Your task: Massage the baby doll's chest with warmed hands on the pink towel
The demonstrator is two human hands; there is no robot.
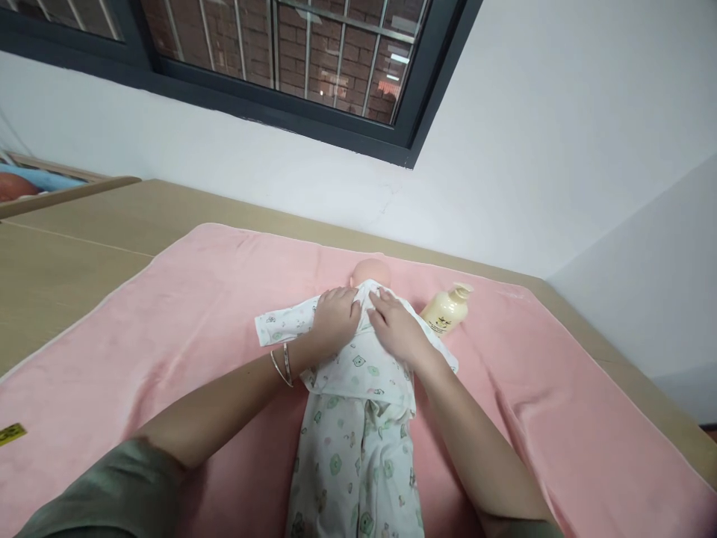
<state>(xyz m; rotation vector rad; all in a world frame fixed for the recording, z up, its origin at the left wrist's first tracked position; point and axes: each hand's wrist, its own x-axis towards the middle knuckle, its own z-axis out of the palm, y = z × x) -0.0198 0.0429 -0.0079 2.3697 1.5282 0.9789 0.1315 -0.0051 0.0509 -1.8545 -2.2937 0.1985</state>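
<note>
A baby doll (370,272) lies stretched out, dressed in a white printed top (358,370) and matching trousers (336,456). Only the smooth rounded head shows beyond the collar; whether it lies face up or down I cannot tell. My left hand (337,317) rests on the left side of the top near the shoulder, its fingers laid out along the cloth. On the other side my right hand (396,323) lies on the upper top, fingers slightly apart. The sleeves spread out to both sides. Two bangles (283,365) circle my left wrist.
A cream pump bottle (448,308) leans or lies by the right sleeve. Beneath everything is a pink blanket (213,299) with some creases, on a wooden surface (84,239). A yellow label (11,433) is at the left edge. Beyond stand a white wall and a dark-framed window (280,97).
</note>
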